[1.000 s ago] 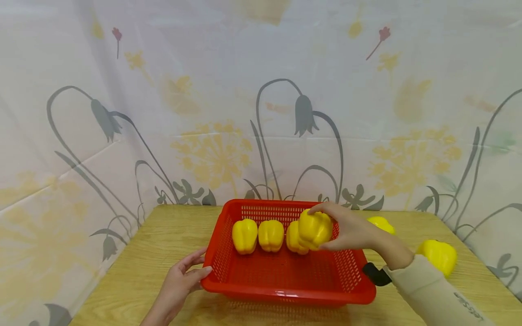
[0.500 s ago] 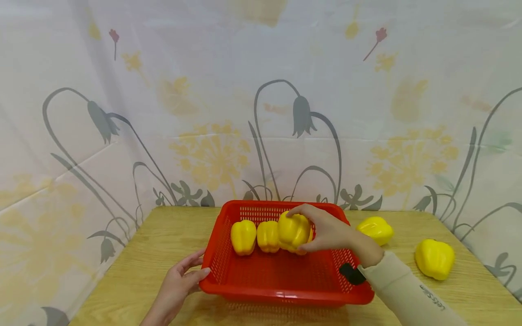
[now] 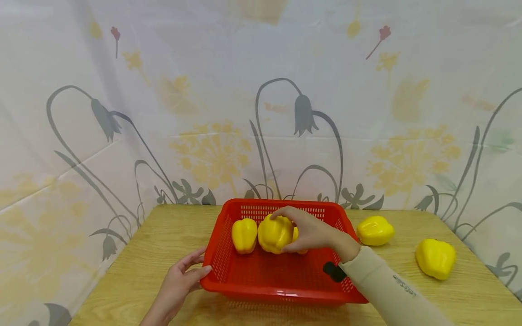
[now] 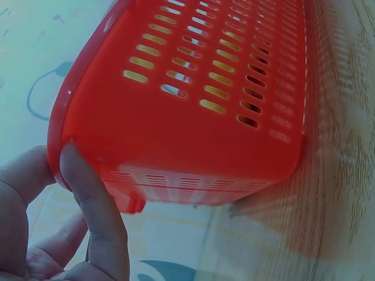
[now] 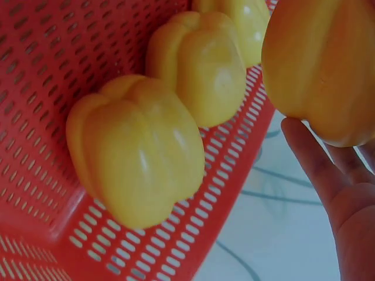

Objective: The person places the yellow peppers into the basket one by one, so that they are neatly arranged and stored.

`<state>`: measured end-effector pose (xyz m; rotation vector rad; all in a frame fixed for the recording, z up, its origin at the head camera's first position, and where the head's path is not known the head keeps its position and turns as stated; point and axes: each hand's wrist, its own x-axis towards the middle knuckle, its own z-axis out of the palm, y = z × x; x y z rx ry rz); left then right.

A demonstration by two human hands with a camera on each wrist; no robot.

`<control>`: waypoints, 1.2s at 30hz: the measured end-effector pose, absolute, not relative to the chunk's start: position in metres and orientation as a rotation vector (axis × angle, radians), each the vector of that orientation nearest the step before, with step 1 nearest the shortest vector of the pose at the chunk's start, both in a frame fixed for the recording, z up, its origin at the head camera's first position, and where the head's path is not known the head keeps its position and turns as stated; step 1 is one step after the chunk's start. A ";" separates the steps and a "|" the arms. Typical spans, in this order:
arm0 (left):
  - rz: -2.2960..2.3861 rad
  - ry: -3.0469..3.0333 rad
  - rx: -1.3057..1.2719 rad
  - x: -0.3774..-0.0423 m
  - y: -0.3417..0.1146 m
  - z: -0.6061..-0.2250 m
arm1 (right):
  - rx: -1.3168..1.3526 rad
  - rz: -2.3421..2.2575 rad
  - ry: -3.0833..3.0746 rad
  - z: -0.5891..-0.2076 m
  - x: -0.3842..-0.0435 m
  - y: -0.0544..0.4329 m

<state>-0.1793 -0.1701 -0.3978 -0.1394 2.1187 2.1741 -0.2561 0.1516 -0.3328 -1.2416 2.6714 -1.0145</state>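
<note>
Yellow and glossy, one bell pepper point(image 3: 273, 235) is in the right hand point(image 3: 307, 231), whose thumb and fingers are curved round its sides; this hand holds it over the inside of the red plastic basket point(image 3: 285, 296). Below the right hand, three more yellow bell peppers point(image 5: 137, 152) rest in the basket in a row, partly hidden in the head view. The left hand point(image 3: 179, 280) pinches the basket's rim between thumb and fingers, at the near corner on its own side. To the right of the right forearm, which wears a beige sleeve point(image 3: 391, 285), two loose peppers point(image 3: 435, 259) lie apart on the wood-grain table point(image 3: 175, 226). Beyond both hands hangs a pale cloth point(image 3: 204, 68), printed with grey and yellow flowers.
</note>
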 end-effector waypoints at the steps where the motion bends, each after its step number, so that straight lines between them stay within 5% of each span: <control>1: 2.175 2.120 -0.138 -0.179 -0.170 -0.397 | -1.247 -1.004 2.659 -0.334 -0.257 0.149; 36: 2.192 2.113 -0.108 -0.180 -0.171 -0.399 | -1.368 -0.538 2.369 -0.371 -0.270 0.076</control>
